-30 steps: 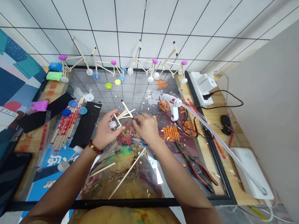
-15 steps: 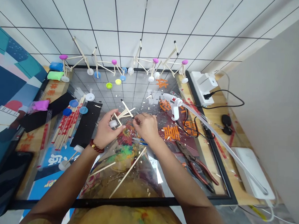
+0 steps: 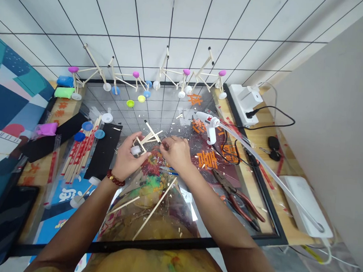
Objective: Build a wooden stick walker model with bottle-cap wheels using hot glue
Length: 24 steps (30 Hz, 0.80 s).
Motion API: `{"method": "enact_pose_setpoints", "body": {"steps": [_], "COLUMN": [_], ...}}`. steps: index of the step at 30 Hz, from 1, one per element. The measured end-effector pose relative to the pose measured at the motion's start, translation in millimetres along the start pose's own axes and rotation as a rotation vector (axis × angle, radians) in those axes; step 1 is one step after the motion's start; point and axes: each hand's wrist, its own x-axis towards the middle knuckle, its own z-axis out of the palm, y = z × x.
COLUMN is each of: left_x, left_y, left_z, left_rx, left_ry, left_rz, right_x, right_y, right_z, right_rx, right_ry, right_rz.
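Observation:
My left hand (image 3: 127, 157) is closed round a small model of wooden sticks (image 3: 148, 136) with a white bottle cap (image 3: 135, 150) at its lower end, held just above the glass table top. My right hand (image 3: 174, 152) pinches the right end of the same stick model between thumb and fingers. A bead bracelet (image 3: 115, 178) sits on my left wrist. Two long loose sticks (image 3: 154, 210) lie on the glass below my hands.
A white glue gun (image 3: 209, 124) with its cable stands right of my hands, red-handled pliers (image 3: 237, 196) lie nearer. Several finished stick models (image 3: 185, 79) line the tiled wall. Chopstick bundle (image 3: 81, 147), bottle caps (image 3: 87, 126) and black sheets (image 3: 104, 151) lie left; a power strip (image 3: 246, 100) right.
Both hands keep their hold on the stick model, with only slight shifts of the fingers. The view has tilted a little, so everything sits slightly higher and further left.

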Motion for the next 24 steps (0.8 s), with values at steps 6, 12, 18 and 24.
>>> {"method": "enact_pose_setpoints", "body": {"steps": [6, 12, 18, 24], "left_x": [0, 0, 2, 3], "left_y": [-3, -6, 0, 0], "left_z": [1.0, 2.6, -1.3, -2.3], "left_rx": [-0.019, -0.063, -0.029, -0.003], "left_ry": [-0.013, -0.022, -0.014, 0.018], "left_rz": [0.017, 0.049, 0.1, 0.144], "right_x": [0, -3, -30, -45], "right_y": [1, 7, 40, 88], "right_z": [-3, -16, -41, -64], "right_rx": [0.021, 0.084, 0.179, 0.132], "right_ry": [0.004, 0.049, 0.1, 0.245], "right_rz": [-0.004, 0.015, 0.136, 0.505]}}
